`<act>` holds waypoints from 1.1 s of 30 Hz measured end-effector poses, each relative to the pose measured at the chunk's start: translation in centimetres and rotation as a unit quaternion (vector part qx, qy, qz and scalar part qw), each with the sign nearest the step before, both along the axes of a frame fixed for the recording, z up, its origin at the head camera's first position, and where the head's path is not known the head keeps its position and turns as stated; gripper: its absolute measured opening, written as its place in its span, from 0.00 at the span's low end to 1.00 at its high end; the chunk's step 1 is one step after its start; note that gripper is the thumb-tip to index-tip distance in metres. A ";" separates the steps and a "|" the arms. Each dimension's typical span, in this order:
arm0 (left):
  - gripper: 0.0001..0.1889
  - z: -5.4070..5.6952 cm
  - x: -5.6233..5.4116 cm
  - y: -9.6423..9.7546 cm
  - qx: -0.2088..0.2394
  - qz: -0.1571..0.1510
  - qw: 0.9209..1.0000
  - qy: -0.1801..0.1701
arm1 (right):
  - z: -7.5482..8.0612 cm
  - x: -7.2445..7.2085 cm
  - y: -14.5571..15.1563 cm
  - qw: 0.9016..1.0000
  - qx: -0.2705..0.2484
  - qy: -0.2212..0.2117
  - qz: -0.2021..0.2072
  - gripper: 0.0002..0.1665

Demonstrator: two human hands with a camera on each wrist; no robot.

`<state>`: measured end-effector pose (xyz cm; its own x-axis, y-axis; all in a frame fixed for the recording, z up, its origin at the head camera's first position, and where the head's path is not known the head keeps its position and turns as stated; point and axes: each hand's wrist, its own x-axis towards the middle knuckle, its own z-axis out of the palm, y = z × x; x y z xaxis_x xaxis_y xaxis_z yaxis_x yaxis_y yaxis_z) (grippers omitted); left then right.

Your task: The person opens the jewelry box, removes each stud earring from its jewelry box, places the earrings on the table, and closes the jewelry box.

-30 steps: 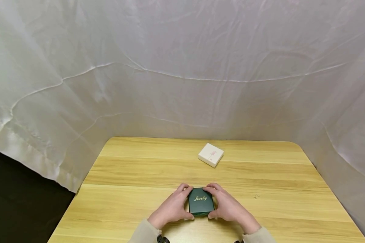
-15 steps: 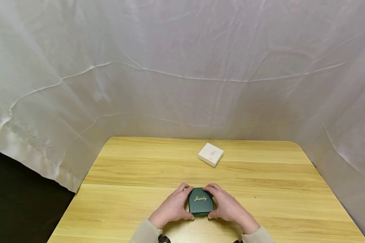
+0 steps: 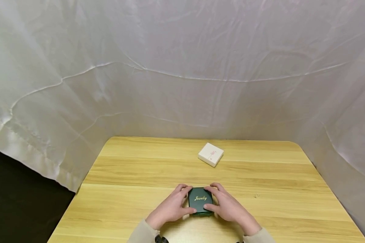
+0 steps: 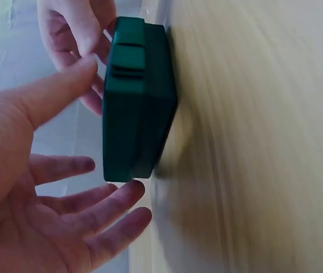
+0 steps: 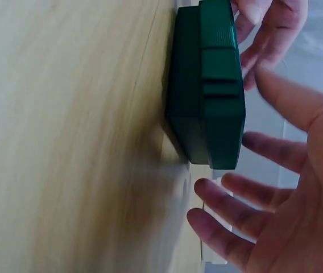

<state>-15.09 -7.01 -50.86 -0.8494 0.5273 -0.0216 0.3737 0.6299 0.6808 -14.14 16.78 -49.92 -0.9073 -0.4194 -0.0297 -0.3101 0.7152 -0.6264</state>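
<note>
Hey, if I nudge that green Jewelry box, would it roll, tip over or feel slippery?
The green box likely won't roll, given its flat faces and straight edges. It seems unlikely to tip, being broader than tall. Its smooth, slightly shiny sides might feel a little slippery.

The left hand [image 3: 170, 208] and right hand [image 3: 228, 206] flank a dark green box [image 3: 198, 203] lettered "Jewelry" on the wooden desk [image 3: 124, 168]; a white box [image 3: 211, 155] lies beyond it, before pale draped fabric [image 3: 182, 50].
</note>
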 end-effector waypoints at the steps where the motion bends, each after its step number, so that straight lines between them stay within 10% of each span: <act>1: 0.39 0.1 0.1 0.0 0.009 0.005 1.000 -0.003 | 0.0 0.0 -0.1 1.000 0.001 0.002 -0.005 0.34; 33: 0.29 0.3 0.1 1.0 0.052 -0.009 0.998 -0.033 | -0.1 -0.2 0.3 0.997 -0.053 -0.051 -0.038 0.35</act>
